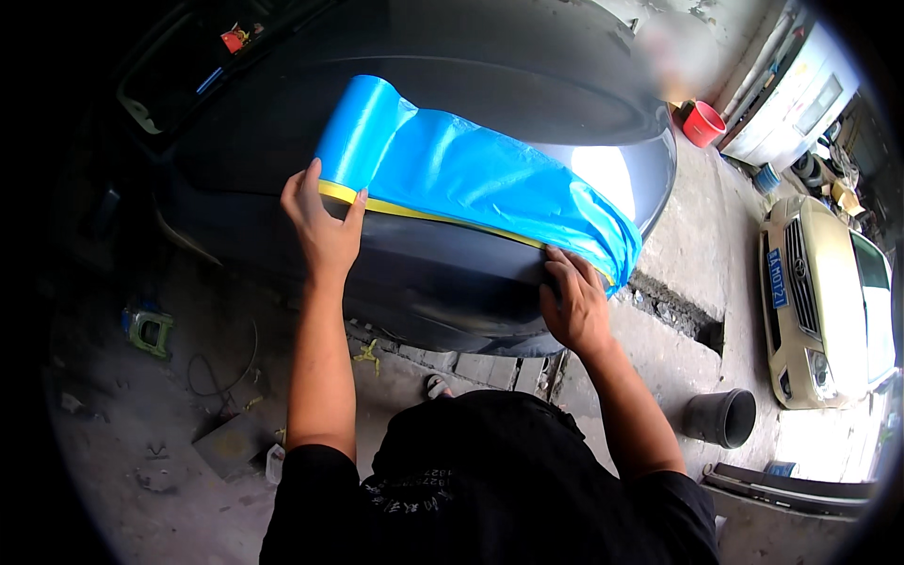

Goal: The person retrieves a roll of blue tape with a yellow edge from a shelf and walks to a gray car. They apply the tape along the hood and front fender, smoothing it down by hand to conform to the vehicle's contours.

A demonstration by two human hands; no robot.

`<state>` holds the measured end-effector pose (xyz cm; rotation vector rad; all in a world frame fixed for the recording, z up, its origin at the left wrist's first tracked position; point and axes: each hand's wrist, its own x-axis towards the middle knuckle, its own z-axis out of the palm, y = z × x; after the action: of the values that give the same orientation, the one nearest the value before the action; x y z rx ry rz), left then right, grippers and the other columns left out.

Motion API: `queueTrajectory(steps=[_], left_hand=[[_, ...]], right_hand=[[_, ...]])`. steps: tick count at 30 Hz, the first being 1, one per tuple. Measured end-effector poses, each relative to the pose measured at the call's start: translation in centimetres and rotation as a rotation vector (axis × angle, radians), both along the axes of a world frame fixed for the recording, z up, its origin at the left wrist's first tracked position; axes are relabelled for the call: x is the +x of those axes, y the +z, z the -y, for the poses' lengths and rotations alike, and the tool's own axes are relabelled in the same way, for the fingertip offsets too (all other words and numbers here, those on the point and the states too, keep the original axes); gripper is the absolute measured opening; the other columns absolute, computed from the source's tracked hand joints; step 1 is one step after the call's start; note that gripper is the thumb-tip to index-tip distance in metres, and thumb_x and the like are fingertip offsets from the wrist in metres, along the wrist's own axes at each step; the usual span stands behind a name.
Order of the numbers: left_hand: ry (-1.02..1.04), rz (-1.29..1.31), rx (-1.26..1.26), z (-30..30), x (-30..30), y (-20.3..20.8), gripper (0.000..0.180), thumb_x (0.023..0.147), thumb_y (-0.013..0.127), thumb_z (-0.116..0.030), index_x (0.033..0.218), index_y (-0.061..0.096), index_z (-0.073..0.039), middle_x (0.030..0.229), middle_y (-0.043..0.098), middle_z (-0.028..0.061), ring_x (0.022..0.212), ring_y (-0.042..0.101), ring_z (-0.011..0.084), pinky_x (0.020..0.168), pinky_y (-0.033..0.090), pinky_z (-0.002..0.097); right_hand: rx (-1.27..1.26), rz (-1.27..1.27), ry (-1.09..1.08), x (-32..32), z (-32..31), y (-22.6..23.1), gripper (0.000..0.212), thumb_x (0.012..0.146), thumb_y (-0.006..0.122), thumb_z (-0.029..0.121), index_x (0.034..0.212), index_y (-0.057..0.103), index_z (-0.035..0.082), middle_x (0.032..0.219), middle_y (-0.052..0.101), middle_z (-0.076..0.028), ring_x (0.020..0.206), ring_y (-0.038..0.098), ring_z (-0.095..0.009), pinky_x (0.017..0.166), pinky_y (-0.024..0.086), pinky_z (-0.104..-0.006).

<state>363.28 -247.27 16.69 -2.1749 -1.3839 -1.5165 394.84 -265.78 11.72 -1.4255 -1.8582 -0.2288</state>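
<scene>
A roll of blue masking film (pixel 363 132) with yellow tape along its near edge lies on a dark car (pixel 443 282). My left hand (pixel 320 226) is closed around the near end of the roll, thumb and fingers on either side of it. From the roll, a wrinkled blue sheet (pixel 471 174) runs rightward over the bodywork and bunches at the rounded right end. The yellow tape (pixel 452 218) follows the panel's near edge. My right hand (pixel 576 297) rests its outstretched fingertips on the tape near that right end, holding nothing.
A gold car (pixel 819 301) stands at the right. A black bucket (pixel 720 417) lies close to my right arm, and a red bucket (pixel 703 124) sits farther back. A rubble-filled trench (pixel 678 315) cuts the concrete floor; a green object (pixel 149 330) lies at left.
</scene>
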Motion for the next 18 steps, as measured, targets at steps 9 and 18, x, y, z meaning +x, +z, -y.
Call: queueTrajectory(steps=[9,18], left_hand=[[-0.056,-0.040,0.188,2.4,1.3,5.4,0.071,0.086,0.082,-0.017,0.146,0.045,-0.009,0.143,0.035,0.0145,0.130,0.045,0.0321,0.104,0.047,0.0419],[0.046,-0.089,0.025,1.2,0.0,1.0,0.073,0.086,0.081,-0.014,0.147,0.042,-0.011,0.144,0.030,0.0172,0.132,0.042,0.0367,0.108,0.045,0.0476]], right_hand=[[-0.022,0.013,-0.020,0.1,0.0,0.0,0.037,0.079,0.070,0.004,0.115,0.060,0.003,0.135,0.063,-0.015,0.119,0.060,-0.036,0.100,0.049,-0.0452],[-0.016,0.014,-0.036,-0.1,-0.2,-0.1,0.036,0.080,0.070,0.003,0.116,0.060,0.002,0.132,0.065,-0.015,0.118,0.060,-0.037,0.098,0.049,-0.0450]])
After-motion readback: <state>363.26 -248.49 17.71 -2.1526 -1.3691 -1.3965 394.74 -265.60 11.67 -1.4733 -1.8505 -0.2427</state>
